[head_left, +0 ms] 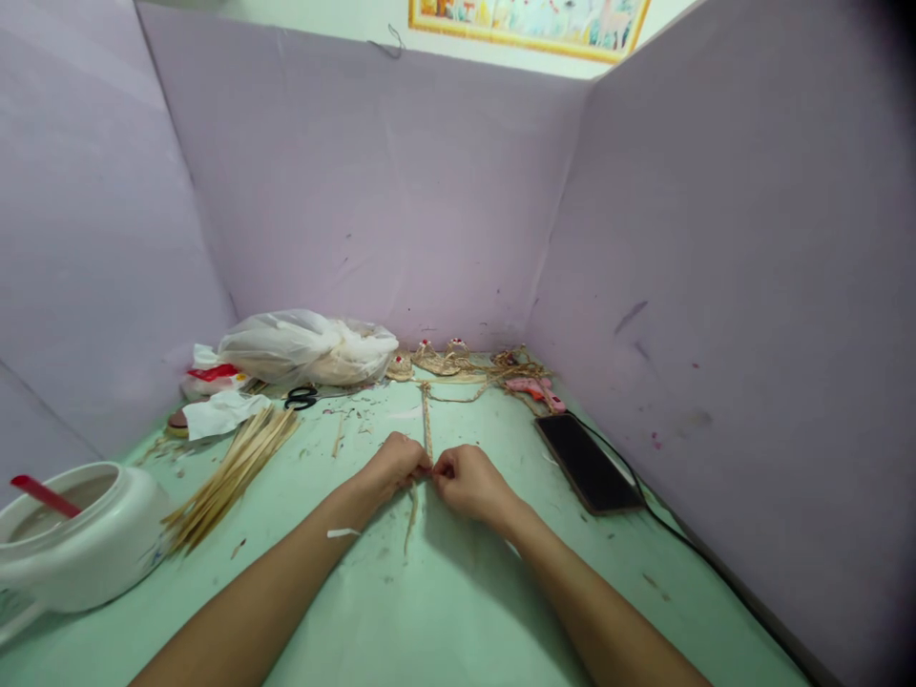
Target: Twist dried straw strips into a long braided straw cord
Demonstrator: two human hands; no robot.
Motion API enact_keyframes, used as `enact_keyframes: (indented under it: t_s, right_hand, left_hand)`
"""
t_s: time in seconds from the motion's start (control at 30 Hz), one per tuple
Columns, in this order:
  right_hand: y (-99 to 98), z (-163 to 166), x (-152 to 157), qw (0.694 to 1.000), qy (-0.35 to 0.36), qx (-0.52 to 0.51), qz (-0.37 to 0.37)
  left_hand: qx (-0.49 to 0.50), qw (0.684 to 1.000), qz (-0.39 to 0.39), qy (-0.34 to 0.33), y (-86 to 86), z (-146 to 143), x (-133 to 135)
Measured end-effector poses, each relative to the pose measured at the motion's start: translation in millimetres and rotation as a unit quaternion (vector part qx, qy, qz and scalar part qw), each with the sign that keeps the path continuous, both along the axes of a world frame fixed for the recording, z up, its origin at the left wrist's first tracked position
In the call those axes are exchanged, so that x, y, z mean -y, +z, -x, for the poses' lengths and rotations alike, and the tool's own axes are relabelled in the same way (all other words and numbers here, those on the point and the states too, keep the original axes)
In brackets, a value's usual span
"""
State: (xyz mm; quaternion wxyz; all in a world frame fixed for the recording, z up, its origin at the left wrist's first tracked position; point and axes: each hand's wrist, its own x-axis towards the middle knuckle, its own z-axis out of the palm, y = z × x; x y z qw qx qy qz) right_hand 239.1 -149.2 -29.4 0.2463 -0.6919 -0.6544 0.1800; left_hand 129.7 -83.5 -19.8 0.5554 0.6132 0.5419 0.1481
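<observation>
A thin straw braid point(427, 420) runs from the back of the green table straight toward me. Its near end lies between my two hands, which almost meet over it. My left hand point(398, 465) is closed, with fingertips pinching the braid's end; a loose strand point(410, 520) hangs below it onto the table. My right hand point(468, 477) is also closed, thumb and forefinger pinched at the same end from the other side. The exact crossing of the strands is hidden by my fingers.
Left are a bundle of straw strips point(233, 472), a white pot point(107, 544) with a red stick, and black scissors point(301, 397). A plastic bag point(304, 348) and woven pieces point(436, 361) lie behind. Right are a phone point(588, 463), pink glue gun point(538, 390) and black cable point(687, 541). Purple walls point(401, 191) enclose the table.
</observation>
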Motion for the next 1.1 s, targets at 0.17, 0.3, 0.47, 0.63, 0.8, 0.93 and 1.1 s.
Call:
enact_keyframes:
  t_s: [0.17, 0.3, 0.47, 0.63, 0.8, 0.93, 1.1]
  right_hand:
    - [1.1, 10, 9, 0.998, 0.026, 0.036, -0.048]
    - [1.5, -8, 1, 0.999, 0.003, -0.035, -0.028]
    - [-6.6, -34, -14, 0.972, -0.15, -0.165, -0.075]
    - [-12.7, -26, -14, 0.95, -0.09, -0.294, 0.063]
    - [-11.7, -18, -11, 0.944, -0.047, -0.312, 0.096]
    - [-6.3, -11, -17, 0.925, -0.096, -0.363, 0.067]
    - [-3.6, 7, -26, 0.94, -0.086, -0.311, 0.115]
  left_hand:
    - [0.059, 0.997, 0.015, -0.043, -4.5, 9, -7]
    - [0.078, 0.994, 0.028, -0.068, -8.3, 14, -15]
    - [0.076, 0.992, 0.055, -0.086, -6.8, 15, -18]
    - [0.059, 0.994, 0.039, -0.079, -5.5, 15, -16]
    - [0.065, 0.994, 0.034, -0.085, -8.4, 15, -17]
    - [0.075, 0.992, 0.03, -0.101, -11.6, 16, -18]
    - [0.083, 0.991, 0.031, -0.1, -10.3, 18, -19]
